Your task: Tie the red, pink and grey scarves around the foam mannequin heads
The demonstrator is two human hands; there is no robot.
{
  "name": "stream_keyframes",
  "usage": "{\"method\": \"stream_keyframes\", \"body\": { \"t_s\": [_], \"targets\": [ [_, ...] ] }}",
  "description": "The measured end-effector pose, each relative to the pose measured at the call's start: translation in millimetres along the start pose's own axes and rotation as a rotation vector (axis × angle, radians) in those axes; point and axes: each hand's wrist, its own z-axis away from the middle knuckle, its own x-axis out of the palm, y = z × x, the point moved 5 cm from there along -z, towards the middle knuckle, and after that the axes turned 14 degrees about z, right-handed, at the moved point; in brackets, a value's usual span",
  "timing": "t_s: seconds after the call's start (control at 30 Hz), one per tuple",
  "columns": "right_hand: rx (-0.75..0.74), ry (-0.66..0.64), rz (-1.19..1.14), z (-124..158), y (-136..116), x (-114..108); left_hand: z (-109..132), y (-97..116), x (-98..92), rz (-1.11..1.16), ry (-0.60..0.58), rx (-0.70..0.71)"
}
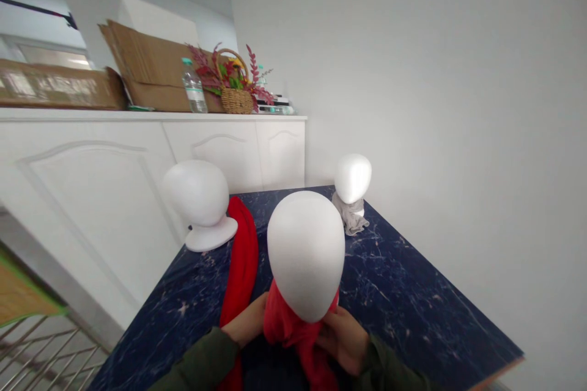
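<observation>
A white foam mannequin head (306, 253) stands close in front of me on the dark blue marbled table (403, 293). A red scarf (241, 263) is wrapped around its neck and trails away across the table to the left. My left hand (247, 321) grips the scarf at the left side of the neck. My right hand (342, 339) is closed on the red cloth at the right side, below the chin. Both sleeves are dark green.
Two more white foam heads stand further back: one (199, 198) at the left, one (352, 180) at the far edge with a grey cloth (349, 217) at its neck. White cabinets (137, 159) carry cardboard boxes, a water bottle (193, 87) and a flower basket (236, 95). A metal rack (41, 342) is at lower left.
</observation>
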Motion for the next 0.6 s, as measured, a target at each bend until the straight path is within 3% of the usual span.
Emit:
{"method": "stream_keyframes", "body": {
  "t_s": [0.07, 0.13, 0.2, 0.27, 0.43, 0.6],
  "targets": [
    [-0.088, 0.095, 0.064, -0.4, -0.6, 14.8, 1.1, 3.2, 3.4, -0.031, -0.009, 0.025],
    [-0.247, 0.184, 0.318, -1.3, -8.8, 19.0, 2.1, 6.6, 4.7, -0.062, -0.018, 0.079],
    [-0.388, 0.226, 0.542, -2.2, -16.5, 20.1, 2.1, 8.2, 3.4, -0.094, -0.032, 0.151],
    [-0.43, 0.243, 0.595, -4.5, -17.3, 20.0, 1.4, 6.7, 1.3, -0.138, -0.065, 0.193],
    [-0.08, 0.341, 0.191, -15.7, 13.2, 23.6, 3.6, 2.7, 1.1, -0.221, -0.139, 0.114],
    [-0.112, 0.369, -0.073, -18.9, 22.4, 40.2, 6.2, -1.3, 2.3, -0.211, -0.118, 0.066]
  ]
}}
